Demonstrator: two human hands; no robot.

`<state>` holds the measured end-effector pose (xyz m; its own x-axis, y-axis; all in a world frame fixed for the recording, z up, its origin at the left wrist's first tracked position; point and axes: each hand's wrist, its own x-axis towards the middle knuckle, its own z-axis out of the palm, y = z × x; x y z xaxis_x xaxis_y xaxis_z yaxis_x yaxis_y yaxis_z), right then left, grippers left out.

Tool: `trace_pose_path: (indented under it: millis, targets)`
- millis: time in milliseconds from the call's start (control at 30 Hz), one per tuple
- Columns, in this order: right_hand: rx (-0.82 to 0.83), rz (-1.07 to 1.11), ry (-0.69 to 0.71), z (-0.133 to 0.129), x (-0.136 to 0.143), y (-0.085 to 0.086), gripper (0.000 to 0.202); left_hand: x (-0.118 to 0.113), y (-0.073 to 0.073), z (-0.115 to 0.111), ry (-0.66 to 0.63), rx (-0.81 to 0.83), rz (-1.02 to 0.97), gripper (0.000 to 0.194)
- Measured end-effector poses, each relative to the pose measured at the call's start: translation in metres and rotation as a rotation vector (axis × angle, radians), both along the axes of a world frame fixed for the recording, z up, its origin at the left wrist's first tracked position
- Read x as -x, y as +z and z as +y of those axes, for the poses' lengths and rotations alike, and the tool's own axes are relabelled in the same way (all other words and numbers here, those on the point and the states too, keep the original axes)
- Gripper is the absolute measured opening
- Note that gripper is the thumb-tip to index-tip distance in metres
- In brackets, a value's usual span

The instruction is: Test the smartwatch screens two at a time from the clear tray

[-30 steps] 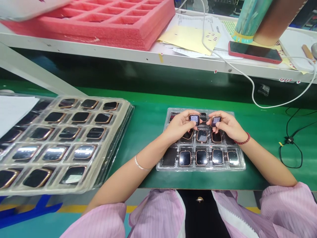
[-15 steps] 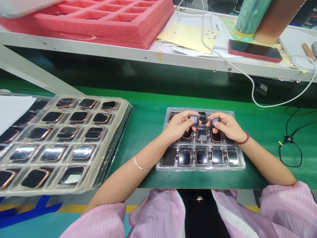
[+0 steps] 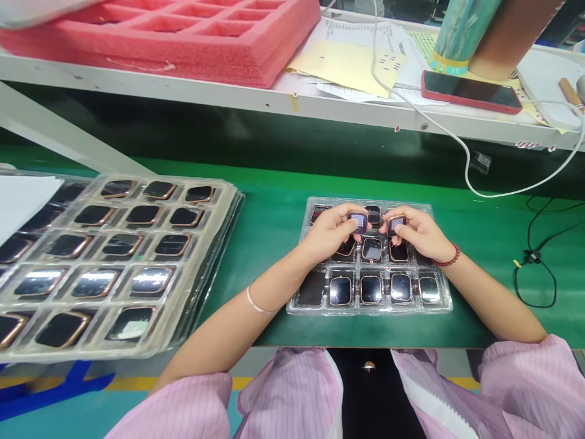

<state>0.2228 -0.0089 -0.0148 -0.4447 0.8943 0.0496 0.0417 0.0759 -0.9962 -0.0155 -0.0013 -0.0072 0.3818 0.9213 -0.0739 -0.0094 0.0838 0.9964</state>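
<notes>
Between thumb and fingers, my left hand (image 3: 336,227) grips a square smartwatch (image 3: 360,221) whose lit screen shows a QR code. My right hand (image 3: 418,231) holds a second smartwatch (image 3: 395,225); its screen is also lit and partly covered by my thumb. Both watches are held apart, just above a clear plastic tray (image 3: 370,309). In the tray's pockets lie several more watch bodies with dark faces, such as the watch (image 3: 370,289) in the front row. Part of the back rows is hidden under my hands. The front left pocket (image 3: 311,288) holds no watch.
At left stands a stack of plastic trays (image 3: 183,305) filled with watches, with a white sheet (image 3: 22,204) on neighbouring ones. A shelf (image 3: 219,91) above carries red foam (image 3: 269,52), papers, and a phone (image 3: 470,91). A white cable (image 3: 457,143) hangs down; a black cable (image 3: 555,286) lies right.
The view has shifted very slightly. Both hands keep their places, each with its smartwatch held as before.
</notes>
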Motion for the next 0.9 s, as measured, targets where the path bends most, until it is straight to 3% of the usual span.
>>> trace_pose_path:
  millis: [433, 633, 767, 900]
  targets:
    - [-0.011, 0.005, -0.004, 0.001, 0.001, 0.003, 0.035, 0.003, -0.006, 0.0, -0.019, -0.039, -0.026, 0.03]
    - [-0.075, -0.028, 0.015, 0.0, 0.002, -0.002, 0.029, 0.001, -0.011, 0.001, -0.03, -0.077, -0.077, 0.026]
    - [-0.1, -0.05, 0.025, -0.001, 0.002, -0.001, 0.039, 0.001, -0.016, 0.003, 0.022, -0.109, -0.083, 0.044]
    - [-0.064, -0.049, 0.02, 0.0, 0.0, 0.0, 0.025, 0.001, -0.017, 0.003, 0.012, -0.125, -0.052, 0.038]
